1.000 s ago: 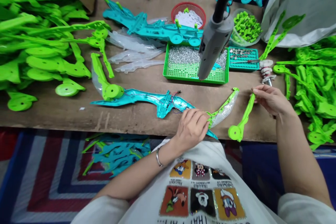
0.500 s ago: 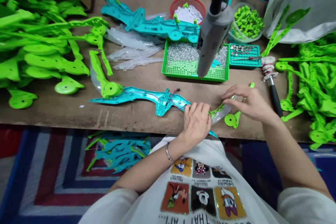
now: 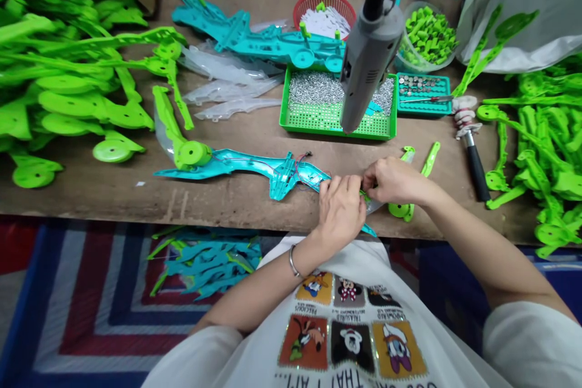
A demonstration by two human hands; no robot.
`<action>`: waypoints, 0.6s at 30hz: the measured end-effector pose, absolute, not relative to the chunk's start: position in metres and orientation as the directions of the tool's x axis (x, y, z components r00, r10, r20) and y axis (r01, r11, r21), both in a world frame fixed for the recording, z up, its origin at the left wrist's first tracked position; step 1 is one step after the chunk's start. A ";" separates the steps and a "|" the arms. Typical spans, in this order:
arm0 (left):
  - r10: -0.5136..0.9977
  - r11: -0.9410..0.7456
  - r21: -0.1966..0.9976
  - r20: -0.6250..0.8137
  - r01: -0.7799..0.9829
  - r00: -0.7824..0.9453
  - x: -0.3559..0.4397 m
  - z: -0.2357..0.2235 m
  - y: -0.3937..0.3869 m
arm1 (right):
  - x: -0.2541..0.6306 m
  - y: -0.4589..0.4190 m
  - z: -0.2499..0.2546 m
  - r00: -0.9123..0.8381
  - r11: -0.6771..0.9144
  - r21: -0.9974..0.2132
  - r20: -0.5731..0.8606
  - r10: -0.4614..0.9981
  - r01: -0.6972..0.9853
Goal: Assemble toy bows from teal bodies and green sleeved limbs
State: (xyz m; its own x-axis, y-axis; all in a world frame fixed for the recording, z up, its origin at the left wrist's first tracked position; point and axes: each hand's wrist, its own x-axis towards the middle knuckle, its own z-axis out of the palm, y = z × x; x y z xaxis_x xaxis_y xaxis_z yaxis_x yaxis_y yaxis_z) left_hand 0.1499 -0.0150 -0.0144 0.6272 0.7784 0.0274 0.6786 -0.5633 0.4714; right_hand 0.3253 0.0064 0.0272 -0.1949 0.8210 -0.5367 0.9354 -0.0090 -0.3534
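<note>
A turquoise plastic toy bow body (image 3: 245, 163) lies inner side up along the table, with thin wires in its middle. My left hand (image 3: 340, 209) is closed over the right part of this body and hides it. A green limb (image 3: 194, 153) with a clear piece sits on the bow's left end. Against the fingers of my left hand, my right hand (image 3: 393, 180) is closed in a pinch at the right green limb (image 3: 408, 151); what lies between its fingertips is hidden. Partly behind the right wrist is a loose green limb part (image 3: 430, 159) on the table.
A grey electric screwdriver (image 3: 370, 73) hangs over a green tray (image 3: 336, 127) of screws. Green parts (image 3: 82, 85) are heaped left, with another heap (image 3: 545, 151) right. Near the right heap lies a black-handled hammer (image 3: 475, 163). Behind stand a red basket (image 3: 297, 15) and a tub (image 3: 425, 66).
My right hand has laid the loose green limb part on the table and moved left to the bow's right joint, its fingers now closed. My left hand has stayed on the bow.
</note>
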 end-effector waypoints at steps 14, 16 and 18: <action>0.764 -0.577 0.566 0.119 0.589 0.634 0.144 -0.019 -0.017 | 0.328 0.003 0.017 -0.246 -0.002 -0.442 -0.502 0.829 0.897; 0.753 -0.608 0.588 0.214 0.534 0.622 0.136 -0.020 -0.019 | 0.327 0.001 0.017 -0.241 0.016 -0.420 -0.489 0.838 0.907; 0.737 -0.647 0.572 0.300 0.504 0.606 0.125 -0.021 -0.021 | 0.326 0.001 0.018 -0.242 0.024 -0.409 -0.490 0.838 0.912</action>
